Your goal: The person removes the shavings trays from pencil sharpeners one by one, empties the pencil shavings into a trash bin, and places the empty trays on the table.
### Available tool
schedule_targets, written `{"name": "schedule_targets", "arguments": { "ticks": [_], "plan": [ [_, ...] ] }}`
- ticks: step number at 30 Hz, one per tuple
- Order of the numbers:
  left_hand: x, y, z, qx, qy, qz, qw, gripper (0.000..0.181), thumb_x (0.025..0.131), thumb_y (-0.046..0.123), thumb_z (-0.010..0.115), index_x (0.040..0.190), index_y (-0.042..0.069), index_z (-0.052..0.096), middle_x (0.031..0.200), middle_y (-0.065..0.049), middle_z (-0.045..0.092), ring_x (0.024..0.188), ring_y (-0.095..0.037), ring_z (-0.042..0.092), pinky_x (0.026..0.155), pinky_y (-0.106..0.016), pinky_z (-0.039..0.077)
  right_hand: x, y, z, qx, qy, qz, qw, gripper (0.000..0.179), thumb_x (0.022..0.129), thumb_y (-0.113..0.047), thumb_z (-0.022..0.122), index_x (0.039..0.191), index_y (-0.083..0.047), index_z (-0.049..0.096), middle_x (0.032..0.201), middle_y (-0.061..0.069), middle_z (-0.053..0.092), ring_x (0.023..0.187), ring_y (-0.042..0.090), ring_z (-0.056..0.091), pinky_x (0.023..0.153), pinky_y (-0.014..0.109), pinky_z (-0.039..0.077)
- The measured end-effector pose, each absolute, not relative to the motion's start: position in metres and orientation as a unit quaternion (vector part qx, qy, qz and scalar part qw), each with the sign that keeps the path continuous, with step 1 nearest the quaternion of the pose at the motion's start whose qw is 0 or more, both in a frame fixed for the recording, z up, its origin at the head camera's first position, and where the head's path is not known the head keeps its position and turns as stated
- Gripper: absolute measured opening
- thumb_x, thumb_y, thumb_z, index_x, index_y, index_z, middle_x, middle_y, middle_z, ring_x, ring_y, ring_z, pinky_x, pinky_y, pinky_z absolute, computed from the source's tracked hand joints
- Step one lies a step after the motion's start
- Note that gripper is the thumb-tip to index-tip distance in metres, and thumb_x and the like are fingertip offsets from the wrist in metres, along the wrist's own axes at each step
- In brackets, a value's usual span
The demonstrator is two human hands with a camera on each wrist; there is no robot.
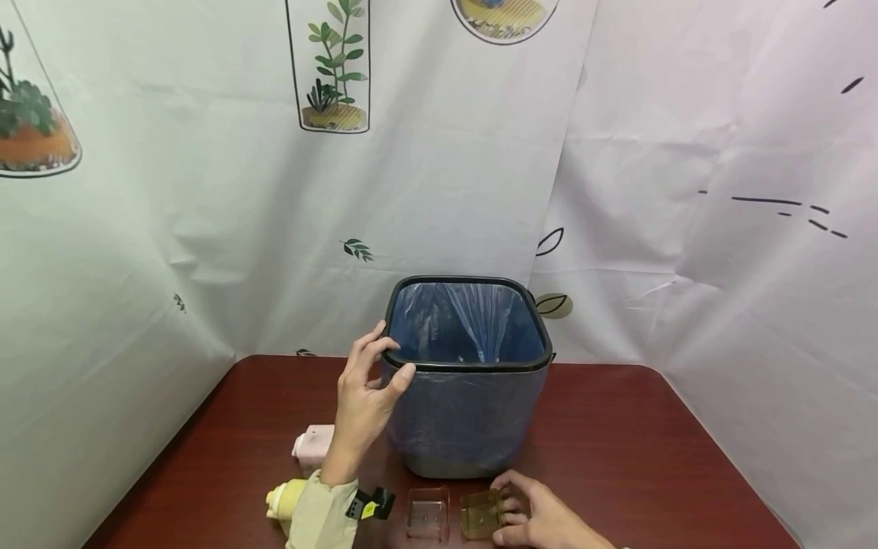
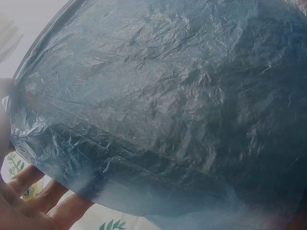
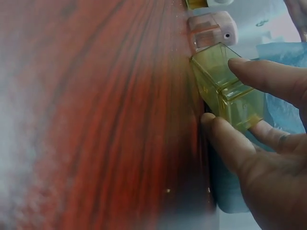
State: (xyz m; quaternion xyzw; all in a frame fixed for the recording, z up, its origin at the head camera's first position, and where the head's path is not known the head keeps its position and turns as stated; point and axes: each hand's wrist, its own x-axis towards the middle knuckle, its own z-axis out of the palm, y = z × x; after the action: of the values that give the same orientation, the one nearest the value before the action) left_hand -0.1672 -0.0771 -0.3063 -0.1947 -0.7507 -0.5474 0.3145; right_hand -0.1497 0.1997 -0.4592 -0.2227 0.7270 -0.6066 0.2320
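Observation:
A trash bin (image 1: 473, 419) with a black rim and a bluish plastic liner stands on the table. My left hand (image 1: 370, 393) grips the rim's near left corner, thumb at the front and fingers along the side. In the left wrist view, the crinkled liner (image 2: 158, 96) fills most of the picture. In front of the bin, my right hand (image 1: 542, 515) holds a clear yellow-green plastic box (image 1: 482, 515) between thumb and fingers. The right wrist view shows this box (image 3: 225, 91) tilted. A clear pinkish box (image 1: 428, 515) sits to its left on the table.
Left of the bin, partly behind my left forearm, lie a pink plastic object (image 1: 314, 446) and a yellow one (image 1: 286, 499), each with a pale knob-like end. The dark red table (image 1: 631, 450) meets a white printed cloth (image 1: 446, 191) at the back and sides.

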Motion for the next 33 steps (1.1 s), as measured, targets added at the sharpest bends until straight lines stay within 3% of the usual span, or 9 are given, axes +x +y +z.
{"name": "schedule_targets", "arguments": {
  "ticks": [8, 18, 33],
  "plan": [
    [-0.1667, -0.0773, -0.3056, -0.192, -0.752, -0.547, 0.313, 0.029, 0.081, 0.008, 0.065, 0.109, 0.009, 0.057, 0.141, -0.015, 0.037, 0.111, -0.032, 0.049, 0.074, -0.054, 0.049, -0.1496, 0.2008, -0.4587, -0.215, 0.758, -0.576, 0.218, 0.044, 0.079, -0.010, 0.071, 0.116, -0.001, 0.049, 0.117, 0.014, 0.049, 0.105, 0.026, 0.055, 0.084, 0.032, 0.048],
    [-0.1673, -0.0769, -0.3055, -0.192, -0.749, -0.550, 0.314, 0.029, 0.080, 0.008, 0.065, 0.108, 0.009, 0.058, 0.140, -0.015, 0.038, 0.110, -0.032, 0.049, 0.073, -0.055, 0.048, -0.1488, 0.1966, -0.4551, -0.238, 0.832, -0.469, 0.178, 0.047, 0.072, -0.020, 0.077, 0.110, -0.010, 0.053, 0.105, 0.002, 0.055, 0.091, 0.009, 0.056, 0.075, 0.029, 0.049],
    [-0.1657, -0.0766, -0.3064, -0.190, -0.753, -0.548, 0.311, 0.037, 0.081, 0.008, 0.064, 0.117, 0.010, 0.057, 0.142, -0.013, 0.037, 0.115, -0.032, 0.046, 0.077, -0.055, 0.047, -0.1472, 0.1971, -0.4533, -0.252, 0.857, -0.415, 0.174, 0.047, 0.076, -0.028, 0.074, 0.114, -0.011, 0.052, 0.107, 0.000, 0.055, 0.089, 0.008, 0.056, 0.071, 0.029, 0.048]
  ]
}}
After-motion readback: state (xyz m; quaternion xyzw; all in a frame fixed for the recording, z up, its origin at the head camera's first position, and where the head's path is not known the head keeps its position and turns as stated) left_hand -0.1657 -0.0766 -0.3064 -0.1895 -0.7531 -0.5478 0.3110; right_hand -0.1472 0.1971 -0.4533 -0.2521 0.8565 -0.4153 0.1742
